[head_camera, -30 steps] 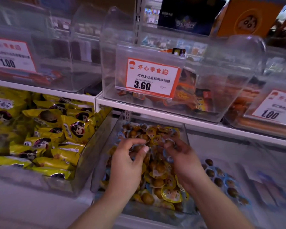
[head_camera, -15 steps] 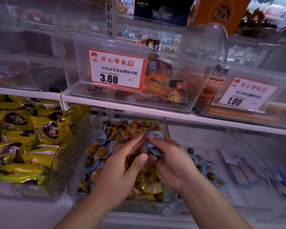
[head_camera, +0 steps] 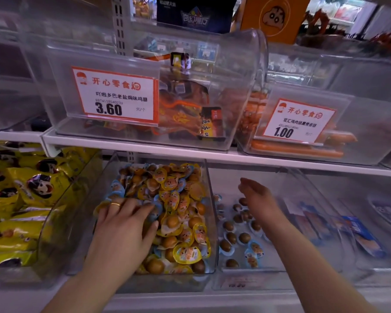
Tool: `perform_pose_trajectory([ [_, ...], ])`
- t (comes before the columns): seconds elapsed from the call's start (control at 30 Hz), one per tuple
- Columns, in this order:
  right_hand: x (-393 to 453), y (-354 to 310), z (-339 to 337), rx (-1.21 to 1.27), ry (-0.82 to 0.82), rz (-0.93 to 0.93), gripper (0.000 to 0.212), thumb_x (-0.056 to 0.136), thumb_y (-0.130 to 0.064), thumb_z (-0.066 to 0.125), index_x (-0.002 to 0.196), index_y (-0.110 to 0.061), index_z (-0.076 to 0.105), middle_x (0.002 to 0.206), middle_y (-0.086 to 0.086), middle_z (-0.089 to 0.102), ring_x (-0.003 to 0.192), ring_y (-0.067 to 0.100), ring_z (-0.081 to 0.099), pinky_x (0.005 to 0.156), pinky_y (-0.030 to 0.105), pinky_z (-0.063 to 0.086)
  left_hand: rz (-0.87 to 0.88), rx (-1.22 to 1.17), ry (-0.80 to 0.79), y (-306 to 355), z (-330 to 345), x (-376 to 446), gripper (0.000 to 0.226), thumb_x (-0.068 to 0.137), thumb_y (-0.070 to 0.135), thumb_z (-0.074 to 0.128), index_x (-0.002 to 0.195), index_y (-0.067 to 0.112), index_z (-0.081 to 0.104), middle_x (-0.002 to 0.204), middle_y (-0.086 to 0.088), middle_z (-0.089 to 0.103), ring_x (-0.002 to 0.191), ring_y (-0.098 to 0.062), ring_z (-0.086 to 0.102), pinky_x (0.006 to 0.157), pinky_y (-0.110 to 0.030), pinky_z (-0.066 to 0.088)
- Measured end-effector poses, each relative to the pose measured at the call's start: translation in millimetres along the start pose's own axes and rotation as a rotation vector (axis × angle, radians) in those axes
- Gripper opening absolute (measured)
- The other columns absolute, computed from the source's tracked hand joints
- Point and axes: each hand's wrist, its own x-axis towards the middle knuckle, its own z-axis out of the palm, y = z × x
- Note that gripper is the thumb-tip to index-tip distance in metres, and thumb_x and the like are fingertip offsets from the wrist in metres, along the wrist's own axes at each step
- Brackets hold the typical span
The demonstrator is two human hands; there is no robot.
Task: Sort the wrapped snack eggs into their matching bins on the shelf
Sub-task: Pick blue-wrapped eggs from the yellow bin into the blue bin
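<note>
Low in the frame's centre, the left hand (head_camera: 124, 224) presses spread fingers onto the mixed eggs in the middle bin (head_camera: 209, 266), probably hunting blue-wrapped strays (yellow dominates). To its right, the right hand (head_camera: 256, 196) hovers loosely open, holding nothing visible, over the blue-egg bin (head_camera: 246, 268). Above, price tags (head_camera: 115, 96) read 3.60 and 1.00.

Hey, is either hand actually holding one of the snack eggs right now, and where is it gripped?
Neither visibly holds one. The left hand rests on the egg pile in the middle bin; the right hand hovers open over the blue-wrapped eggs.
</note>
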Motion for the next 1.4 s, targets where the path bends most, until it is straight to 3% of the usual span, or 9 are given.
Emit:
perform_pose_trajectory([
  [0.2,-31,-29,32,-0.186,0.05,-0.508,0.028,0.096,-0.014,0.053,0.118,-0.022,0.069,0.116,-0.007,0.069,0.098,0.012,0.064,0.075,0.015,0.043,-0.021,0.027,0.024,-16,3,-2,0.039,0.077,0.052,0.068,0.108,0.029,0.072,0.105,0.002,0.058,0.098,-0.029,0.057,0.085,-0.046,0.046],
  [0.3,-47,-41,64,-0.48,-0.117,-0.777,0.033,0.093,-0.019,0.051,0.123,-0.018,0.066,0.118,0.002,0.067,0.107,0.017,0.06,0.086,0.021,0.044,0.064,-0.006,0.013,-15,3,3,0.053,0.082,0.047,0.065,0.13,0.026,0.06,0.136,0.0,0.054,0.128,-0.029,0.048,0.107,-0.051,0.037],
  [0.4,-46,-46,91,-0.932,-0.252,-0.724,0.047,0.096,-0.026,0.047,0.143,-0.023,0.047,0.138,0.007,0.052,0.129,0.03,0.048,0.104,0.038,0.043,0.205,-0.046,-0.066,-12,9,8,0.051,0.094,0.04,0.045,0.145,0.033,0.045,0.155,0.012,0.038,0.148,-0.014,0.026,0.122,-0.049,0.01],
  [0.53,-30,-51,109,-1.168,-0.37,-0.564,0.057,0.098,-0.029,0.043,0.152,-0.021,0.028,0.156,0.011,0.033,0.143,0.036,0.033,0.109,0.048,0.039,0.136,-0.084,-0.044,-12,10,10,0.037,0.089,0.042,0.052,0.125,0.035,0.061,0.127,0.012,0.057,0.122,-0.018,0.053,0.106,-0.04,0.034],
  [0.8,-31,-57,118,-1.162,-0.216,-0.719,0.033,0.088,-0.03,0.055,0.12,-0.029,0.062,0.114,0.007,0.067,0.12,0.032,0.053,0.099,0.043,0.043,-0.261,-0.895,0.232,-33,-13,14,0.015,0.096,0.031,0.06,0.107,0.039,0.065,0.084,0.009,0.071,0.07,-0.003,0.065,0.06,-0.021,0.051],
  [1.0,-44,-85,115,-0.838,0.089,-0.898,0.024,0.088,-0.027,0.057,0.104,-0.015,0.071,0.084,0.012,0.072,0.079,0.035,0.067,0.073,0.04,0.056,-0.169,-0.843,0.386,-42,-33,0,0.023,0.103,0.04,0.043,0.123,0.045,0.053,0.103,0.022,0.065,0.088,-0.002,0.067,0.065,-0.015,0.052],
  [1.1,-55,-89,136,-0.547,-0.206,-0.819,0.036,0.091,-0.034,0.045,0.117,-0.024,0.067,0.086,-0.003,0.069,0.065,0.011,0.061,0.061,0.027,0.051,-0.126,-0.669,0.451,-56,-37,-1,0.024,0.102,0.038,0.043,0.122,0.041,0.055,0.105,0.021,0.063,0.091,0.001,0.063,0.07,-0.01,0.045],
  [1.2,-58,-63,167,-0.857,-0.497,-0.846,0.044,0.098,-0.022,0.046,0.14,-0.034,0.051,0.129,0.003,0.052,0.114,0.022,0.055,0.093,0.036,0.049,-0.124,-0.65,0.396,-64,-31,-6,0.022,0.103,0.033,0.049,0.122,0.035,0.06,0.112,0.021,0.063,0.102,0.002,0.061,0.079,-0.018,0.05],
  [1.4,-46,-57,172,-0.888,-0.617,-0.786,0.038,0.088,-0.043,0.068,0.125,-0.036,0.062,0.12,0.0,0.057,0.119,0.021,0.049,0.099,0.035,0.043,-0.086,-0.599,0.335,-69,-26,-13,0.025,0.101,0.041,0.047,0.123,0.038,0.06,0.114,0.024,0.062,0.105,0.002,0.059,0.083,-0.026,0.051],
])
